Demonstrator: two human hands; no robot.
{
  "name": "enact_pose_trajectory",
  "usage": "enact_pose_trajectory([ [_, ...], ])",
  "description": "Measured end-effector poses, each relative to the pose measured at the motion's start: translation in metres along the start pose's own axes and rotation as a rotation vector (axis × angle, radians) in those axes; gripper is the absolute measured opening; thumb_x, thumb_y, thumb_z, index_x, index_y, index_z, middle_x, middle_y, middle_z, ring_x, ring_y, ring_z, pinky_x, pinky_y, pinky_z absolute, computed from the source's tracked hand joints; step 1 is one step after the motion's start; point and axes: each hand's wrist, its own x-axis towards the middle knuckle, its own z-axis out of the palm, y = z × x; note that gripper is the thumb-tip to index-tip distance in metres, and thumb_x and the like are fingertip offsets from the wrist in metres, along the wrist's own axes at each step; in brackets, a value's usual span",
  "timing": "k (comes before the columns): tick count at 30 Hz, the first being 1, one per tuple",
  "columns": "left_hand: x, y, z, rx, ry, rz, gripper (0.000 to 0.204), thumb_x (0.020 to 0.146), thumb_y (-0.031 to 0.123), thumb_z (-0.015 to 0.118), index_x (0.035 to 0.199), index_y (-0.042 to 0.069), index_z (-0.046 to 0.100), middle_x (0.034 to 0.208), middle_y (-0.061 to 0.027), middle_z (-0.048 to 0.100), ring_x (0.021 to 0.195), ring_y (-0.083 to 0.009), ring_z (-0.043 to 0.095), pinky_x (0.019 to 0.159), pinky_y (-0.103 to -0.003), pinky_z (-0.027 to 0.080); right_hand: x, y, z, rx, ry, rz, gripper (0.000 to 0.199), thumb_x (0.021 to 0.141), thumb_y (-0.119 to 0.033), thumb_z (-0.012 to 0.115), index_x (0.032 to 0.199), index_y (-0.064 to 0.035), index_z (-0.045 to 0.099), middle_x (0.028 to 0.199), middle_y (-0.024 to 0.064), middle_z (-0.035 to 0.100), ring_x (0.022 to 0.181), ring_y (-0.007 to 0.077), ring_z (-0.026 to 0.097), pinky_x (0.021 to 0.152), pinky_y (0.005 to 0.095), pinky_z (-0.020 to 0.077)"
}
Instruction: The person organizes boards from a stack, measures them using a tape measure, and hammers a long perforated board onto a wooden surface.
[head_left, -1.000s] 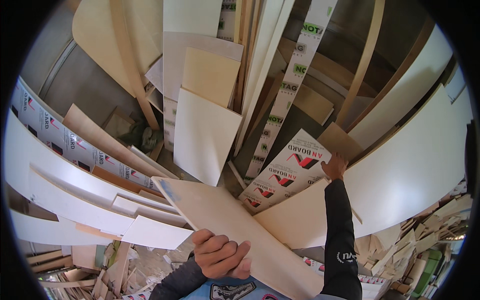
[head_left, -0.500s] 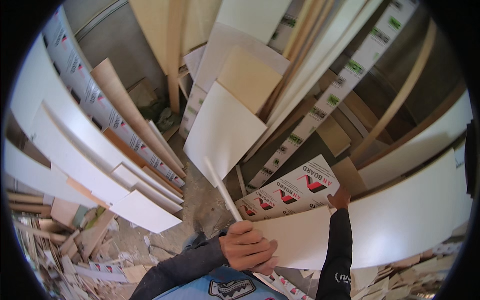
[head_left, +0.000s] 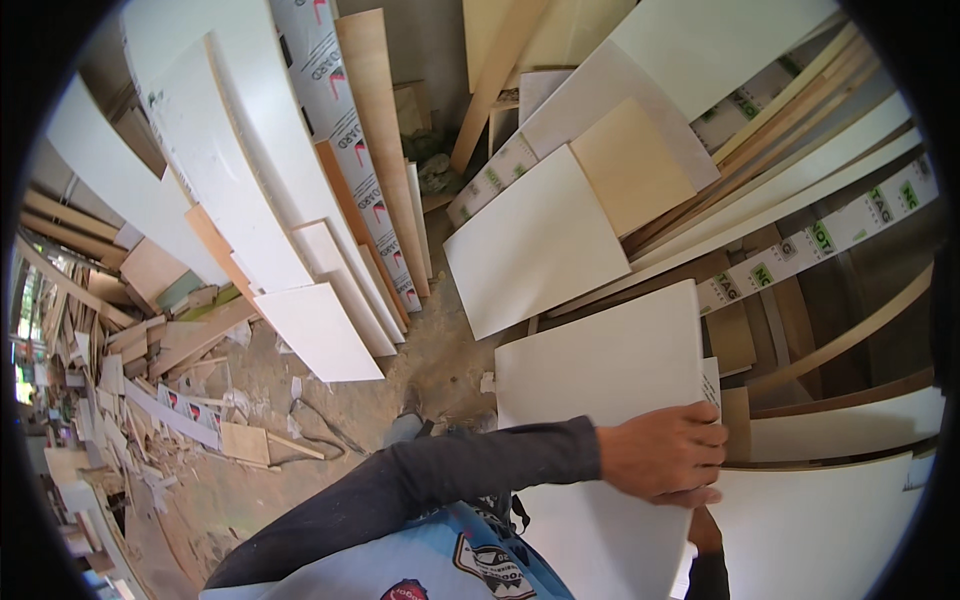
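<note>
A white board (head_left: pixel 590 365) stands tilted in front of me, right of the middle. My left hand (head_left: pixel 665 455) reaches across my body to its right edge, with the fingers curled over that edge. My right hand (head_left: pixel 706 530) is just below, near the same edge; its fingers are hidden behind the left hand and the board. A strip of a printed white board (head_left: pixel 711 380) shows behind the right edge. Beside my right hand leans a wide white panel (head_left: pixel 815 525).
Several white panels (head_left: pixel 320 330) lean on the left, with a brown plank (head_left: pixel 380 130) beside them. Ahead lean a white board (head_left: pixel 540 245) and a tan board (head_left: pixel 635 160). Wood scraps (head_left: pixel 180 350) litter the floor at left. A black cord (head_left: pixel 325 425) lies there.
My left hand has moved right, close to my right hand, onto the board's right edge. The printed face is now mostly covered by white board. My view has turned left.
</note>
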Motion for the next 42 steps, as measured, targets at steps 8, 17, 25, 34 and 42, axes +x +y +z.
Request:
enact_pose_trajectory([
  [8, -0.027, -0.013, -0.008, 0.019, 0.003, -0.164, 0.045, 0.089, 0.023, 0.063, 0.13, 0.013, 0.048, 0.141, -0.0163, 0.039, 0.14, -0.0298, 0.031, 0.108, -0.056, 0.022, -0.113, -0.113, -0.033, 0.002, 0.426, 0.224, 0.077, 0.088, -0.052, 0.064, 0.134, 0.0075, 0.049, 0.13, 0.027, 0.056, 0.12, 0.0365, 0.054, 0.101, 0.0376, 0.0413],
  [17, -0.383, -0.045, -0.05, 0.143, -0.255, -1.2, 0.039, 0.088, 0.032, 0.06, 0.113, 0.002, 0.064, 0.112, -0.0184, 0.064, 0.106, -0.0355, 0.06, 0.095, -0.045, 0.046, -0.038, 0.056, -0.057, -0.615, 1.072, 0.304, 0.063, 0.093, -0.028, 0.061, 0.143, 0.0018, 0.037, 0.14, 0.0267, 0.045, 0.13, 0.0417, 0.043, 0.107, 0.0482, 0.0379],
  [25, -0.725, 0.137, -0.164, 0.901, -0.38, -1.772, 0.029, 0.09, 0.027, 0.049, 0.091, 0.008, 0.072, 0.099, -0.0169, 0.069, 0.096, -0.0381, 0.063, 0.083, -0.05, 0.049, 0.023, 0.125, -0.099, -0.687, 1.105, 0.619, 0.072, 0.083, -0.023, 0.069, 0.142, 0.0022, 0.035, 0.137, 0.0268, 0.046, 0.122, 0.0449, 0.048, 0.101, 0.0523, 0.0426],
  [34, -0.831, 0.324, -0.078, 0.501, 0.348, -2.097, 0.028, 0.087, 0.027, 0.053, 0.092, 0.006, 0.072, 0.087, -0.015, 0.069, 0.084, -0.0378, 0.065, 0.075, -0.048, 0.051, 0.177, 0.145, -0.004, 0.247, 0.814, 0.1, 0.019, 0.084, -0.01, 0.068, 0.096, -0.0016, 0.056, 0.069, 0.0065, 0.057, 0.056, 0.0172, 0.055, 0.044, 0.0312, 0.0497],
  [42, -0.865, 0.394, -0.083, 0.422, 0.227, -2.087, 0.023, 0.082, 0.025, 0.062, 0.091, 0.006, 0.072, 0.09, -0.0201, 0.07, 0.083, -0.0333, 0.069, 0.076, -0.044, 0.055, 0.331, -0.061, 0.387, -0.146, -0.152, -0.433, 0.013, 0.087, -0.011, 0.064, 0.089, 0.0012, 0.066, 0.089, 0.0081, 0.069, 0.078, 0.0175, 0.068, 0.063, 0.0309, 0.0572],
])
